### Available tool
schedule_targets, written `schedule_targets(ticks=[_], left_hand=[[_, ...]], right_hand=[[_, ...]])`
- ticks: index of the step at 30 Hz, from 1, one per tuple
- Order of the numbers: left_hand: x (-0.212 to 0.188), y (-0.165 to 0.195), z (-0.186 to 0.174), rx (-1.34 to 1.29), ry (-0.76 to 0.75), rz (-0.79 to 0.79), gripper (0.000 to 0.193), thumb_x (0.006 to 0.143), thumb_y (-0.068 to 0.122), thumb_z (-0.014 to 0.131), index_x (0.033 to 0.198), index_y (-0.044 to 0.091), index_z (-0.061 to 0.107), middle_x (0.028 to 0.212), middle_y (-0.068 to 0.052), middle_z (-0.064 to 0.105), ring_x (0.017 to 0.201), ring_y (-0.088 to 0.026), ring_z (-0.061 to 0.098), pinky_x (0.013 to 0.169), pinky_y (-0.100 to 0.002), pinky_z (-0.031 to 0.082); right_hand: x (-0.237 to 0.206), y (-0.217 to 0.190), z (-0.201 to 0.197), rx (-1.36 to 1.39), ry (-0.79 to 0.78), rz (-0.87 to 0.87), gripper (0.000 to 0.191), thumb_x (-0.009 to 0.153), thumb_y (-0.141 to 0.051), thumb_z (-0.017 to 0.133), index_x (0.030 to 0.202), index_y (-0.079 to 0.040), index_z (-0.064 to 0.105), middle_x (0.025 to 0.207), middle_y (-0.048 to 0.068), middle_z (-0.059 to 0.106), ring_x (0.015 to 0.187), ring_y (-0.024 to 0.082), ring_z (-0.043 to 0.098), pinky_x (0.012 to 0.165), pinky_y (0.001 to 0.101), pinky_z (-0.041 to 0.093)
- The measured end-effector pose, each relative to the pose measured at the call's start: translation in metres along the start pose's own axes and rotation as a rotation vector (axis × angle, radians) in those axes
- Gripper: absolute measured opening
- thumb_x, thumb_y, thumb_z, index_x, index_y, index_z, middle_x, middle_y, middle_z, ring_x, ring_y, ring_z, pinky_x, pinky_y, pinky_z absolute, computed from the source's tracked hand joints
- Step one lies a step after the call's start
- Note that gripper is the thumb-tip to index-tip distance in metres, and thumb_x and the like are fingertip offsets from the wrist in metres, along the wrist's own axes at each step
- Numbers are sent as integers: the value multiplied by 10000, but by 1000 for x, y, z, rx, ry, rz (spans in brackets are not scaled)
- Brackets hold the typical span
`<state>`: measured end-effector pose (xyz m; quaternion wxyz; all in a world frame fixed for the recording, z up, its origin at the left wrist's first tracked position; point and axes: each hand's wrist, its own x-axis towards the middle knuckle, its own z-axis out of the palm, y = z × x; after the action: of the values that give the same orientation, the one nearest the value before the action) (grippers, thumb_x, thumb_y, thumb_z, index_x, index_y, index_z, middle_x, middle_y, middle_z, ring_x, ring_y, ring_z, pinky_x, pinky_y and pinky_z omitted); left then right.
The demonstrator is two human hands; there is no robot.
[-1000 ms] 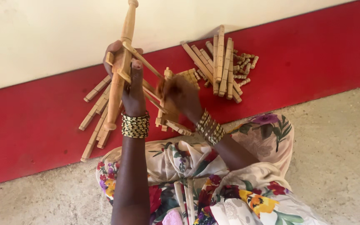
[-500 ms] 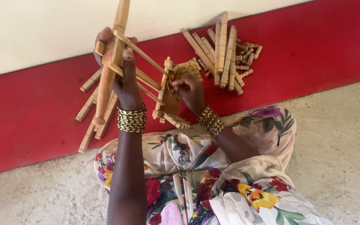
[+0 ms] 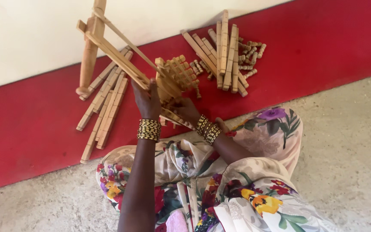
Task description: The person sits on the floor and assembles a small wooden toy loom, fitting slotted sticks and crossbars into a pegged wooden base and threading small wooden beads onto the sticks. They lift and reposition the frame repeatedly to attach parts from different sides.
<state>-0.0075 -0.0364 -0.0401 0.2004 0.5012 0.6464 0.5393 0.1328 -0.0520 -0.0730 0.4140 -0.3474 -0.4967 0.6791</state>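
Far to the left of my hands, long wooden sticks lie side by side on the red floor. They fan out below the white wall.

Above my left hand stands the wooden frame. It is made of long bars joined together, and it leans. One thick bar points up and down, out to the left of my grip. Thinner bars slant down from it to my fingers.

My left hand is closed around the low end of those slanting bars. A gold beaded bracelet sits on that wrist.

Just to the right of my left hand is a small wooden rack with many short pegs. It is part of the frame and touches the slanting bars.

My right hand is under that rack, touching the wood at its bottom. I cannot tell if my fingers are shut on it, because the rack hides them. This wrist has gold bracelets too.

Up and to the right of both hands, well apart from them, is a pile of more sticks. Beside it lie lots of little wooden pegs.

Below my hands is my flowery dress. To the right is the grey floor.
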Motion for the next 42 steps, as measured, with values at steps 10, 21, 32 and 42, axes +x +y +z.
schedule_targets(ticks=[10,21,32,42], left_hand=[[3,-25,-45,-376,199,-134,387,1134,310,519,1379,11,543,1150,-131,677,991,-169,685,786,-329,630],[-25,-73,-6,-791,116,-662,597,1030,485,543,1351,-18,556,1155,-273,708,853,-316,751,633,-406,672],[-34,-93,2,-810,112,-914,738,959,519,592,1437,-26,451,1278,-291,636,903,-375,760,672,-475,669],[-77,-60,21,964,1,225,643,785,603,696,1246,160,630,1307,-300,617,1258,-447,570,993,-641,485]], right_hand=[[3,9,-2,-165,9,37,216,782,101,695,957,-14,643,993,92,748,919,164,729,794,301,606],[-1,13,-62,-919,-8,127,260,723,42,639,934,-50,762,961,154,770,907,283,751,850,380,594],[-5,37,-70,-1020,100,31,128,737,-14,731,859,-35,762,909,164,742,924,333,695,846,437,568],[16,27,-86,-1290,-13,-63,109,858,-61,712,967,-60,709,1109,176,626,1033,326,647,954,424,547]])
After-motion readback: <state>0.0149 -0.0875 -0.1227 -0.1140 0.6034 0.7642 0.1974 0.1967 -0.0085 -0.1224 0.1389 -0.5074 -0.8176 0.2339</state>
